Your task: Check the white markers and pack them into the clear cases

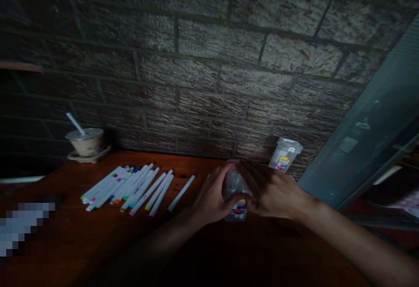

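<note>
Clear container (pixel 236 212): one is in the person's hands, on or just above the table near its middle, with a yellow and blue label on its front. The left hand (pixel 211 195) and the right hand (pixel 273 186) both grasp it, fingers curled around its upper part from either side and the thumbs close together above the label.

One second container (pixel 284 155), also clear and similarly labelled, stands by the wall beyond the right hand. Many white markers (pixel 131 189) with coloured ends lie in a slanted, overlapping row to the left; the overlap prevents an exact count. One single marker (pixel 181 194) lies apart, between that row and the left hand. There is one cup (pixel 87 146) with one straw (pixel 75 123), set on one small tray (pixel 104 152) at the far left.

The table (pixel 108 234) is reddish-brown and falls into deep shadow at the near side. Behind it rises a wall (pixel 203 38) of rough grey blocks; a greenish-grey post (pixel 347 138) slants along the right.

The cup holds a pale brown drink under a lid. What either container holds cannot be made out.
</note>
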Tool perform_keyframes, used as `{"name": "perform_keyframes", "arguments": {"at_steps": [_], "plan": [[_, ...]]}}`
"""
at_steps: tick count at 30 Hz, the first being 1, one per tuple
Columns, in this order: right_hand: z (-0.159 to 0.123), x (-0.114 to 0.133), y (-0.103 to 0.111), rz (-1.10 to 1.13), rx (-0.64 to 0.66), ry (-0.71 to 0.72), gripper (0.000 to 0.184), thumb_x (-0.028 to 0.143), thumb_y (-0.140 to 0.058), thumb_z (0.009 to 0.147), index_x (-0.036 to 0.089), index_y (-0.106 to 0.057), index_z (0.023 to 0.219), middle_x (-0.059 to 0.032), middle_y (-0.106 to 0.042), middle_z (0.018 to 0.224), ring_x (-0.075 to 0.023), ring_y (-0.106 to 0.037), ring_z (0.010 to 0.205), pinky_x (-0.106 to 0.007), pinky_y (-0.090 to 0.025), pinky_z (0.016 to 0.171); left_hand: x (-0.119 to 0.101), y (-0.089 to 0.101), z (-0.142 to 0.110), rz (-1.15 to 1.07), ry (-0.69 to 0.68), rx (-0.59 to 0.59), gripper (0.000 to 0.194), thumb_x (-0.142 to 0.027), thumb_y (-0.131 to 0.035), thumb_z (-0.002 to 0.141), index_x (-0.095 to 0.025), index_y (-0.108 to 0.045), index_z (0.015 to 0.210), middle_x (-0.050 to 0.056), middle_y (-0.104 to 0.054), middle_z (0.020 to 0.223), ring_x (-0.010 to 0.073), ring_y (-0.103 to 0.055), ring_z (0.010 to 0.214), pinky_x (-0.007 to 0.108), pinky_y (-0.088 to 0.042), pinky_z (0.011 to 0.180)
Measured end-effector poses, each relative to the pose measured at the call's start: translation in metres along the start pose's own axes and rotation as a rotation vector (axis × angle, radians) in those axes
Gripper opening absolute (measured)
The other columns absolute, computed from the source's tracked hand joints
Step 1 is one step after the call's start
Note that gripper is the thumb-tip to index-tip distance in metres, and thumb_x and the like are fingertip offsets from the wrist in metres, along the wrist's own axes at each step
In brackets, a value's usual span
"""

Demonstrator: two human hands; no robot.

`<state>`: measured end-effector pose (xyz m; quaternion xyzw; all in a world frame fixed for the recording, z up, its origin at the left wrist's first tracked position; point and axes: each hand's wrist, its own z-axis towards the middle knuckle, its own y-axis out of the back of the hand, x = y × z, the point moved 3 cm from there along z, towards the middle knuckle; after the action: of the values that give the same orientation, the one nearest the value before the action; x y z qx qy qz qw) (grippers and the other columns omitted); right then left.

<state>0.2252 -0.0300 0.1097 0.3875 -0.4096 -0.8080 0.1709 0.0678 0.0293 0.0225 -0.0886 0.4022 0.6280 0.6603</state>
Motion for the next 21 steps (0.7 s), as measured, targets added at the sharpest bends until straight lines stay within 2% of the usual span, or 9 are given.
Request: {"name": "perform_keyframes", "arguments": {"at_steps": [3, 7, 11, 15, 19, 21], "plan": [[-0.005, -0.012, 0.002, 0.167, -0.008, -0.038, 0.059, 0.025, -0.063, 0.089, 0.011, -0.06, 0.145, -0.0228, -0.072, 0.133, -0.0398, -0.075, 0.113, -0.053, -0.065, 0.088, 0.004, 0.0, -0.002, -0.012, 0.007, 0.027, 0.072, -0.044, -0.071, 0.091, -0.026, -0.036, 0.152, 0.014, -0.056, 0.145, 0.0304, -0.059, 0.13, 0.049, -0.052, 0.111], [-0.011, -0.033, -0.005, 0.523, -0.088, -0.187, 0.042, 0.031, -0.068, 0.096, 0.024, -0.069, 0.138, -0.0125, -0.073, 0.135, -0.0329, -0.07, 0.124, -0.051, -0.059, 0.102, 0.011, 0.0, -0.005, -0.071, -0.001, 0.038, 0.069, -0.04, -0.068, 0.094, -0.026, -0.034, 0.152, 0.015, -0.054, 0.149, 0.0312, -0.058, 0.134, 0.05, -0.05, 0.113], [-0.015, -0.037, -0.026, 0.776, -0.175, -0.369, 0.04, 0.036, -0.076, 0.093, 0.027, -0.072, 0.132, -0.0123, -0.073, 0.135, -0.0336, -0.067, 0.128, -0.054, -0.054, 0.108, 0.015, -0.002, -0.007, -0.109, -0.021, 0.026, 0.068, -0.034, -0.068, 0.094, -0.026, -0.032, 0.152, 0.015, -0.053, 0.149, 0.0314, -0.056, 0.136, 0.05, -0.048, 0.114], [-0.014, -0.028, -0.043, 0.855, -0.315, -0.375, 0.038, 0.033, -0.074, 0.094, 0.027, -0.072, 0.132, -0.0135, -0.069, 0.139, -0.0323, -0.066, 0.128, -0.052, -0.055, 0.105, 0.013, 0.001, -0.005, -0.095, -0.031, -0.02, 0.061, -0.037, -0.066, 0.095, -0.027, -0.035, 0.147, 0.015, -0.054, 0.144, 0.0326, -0.057, 0.132, 0.052, -0.049, 0.109], [-0.012, -0.019, -0.054, 0.883, -0.39, -0.343, 0.039, 0.031, -0.069, 0.098, 0.028, -0.066, 0.137, -0.0133, -0.064, 0.141, -0.0309, -0.061, 0.133, -0.053, -0.051, 0.109, 0.005, 0.009, 0.003, -0.019, 0.004, -0.13, 0.042, -0.04, -0.065, 0.098, -0.027, -0.047, 0.133, 0.014, -0.044, 0.149, 0.0325, -0.056, 0.129, 0.049, -0.051, 0.103], [-0.013, -0.016, -0.059, 0.922, -0.414, -0.329, 0.041, 0.032, -0.061, 0.101, 0.029, -0.06, 0.142, -0.0125, -0.06, 0.145, -0.0301, -0.056, 0.137, -0.054, -0.049, 0.11, 0.0, 0.01, 0.006, -0.016, 0.005, -0.132, 0.036, -0.039, -0.063, 0.099, -0.026, -0.048, 0.129, 0.013, -0.052, 0.141, 0.0299, -0.059, 0.12, 0.047, -0.052, 0.098]]}}
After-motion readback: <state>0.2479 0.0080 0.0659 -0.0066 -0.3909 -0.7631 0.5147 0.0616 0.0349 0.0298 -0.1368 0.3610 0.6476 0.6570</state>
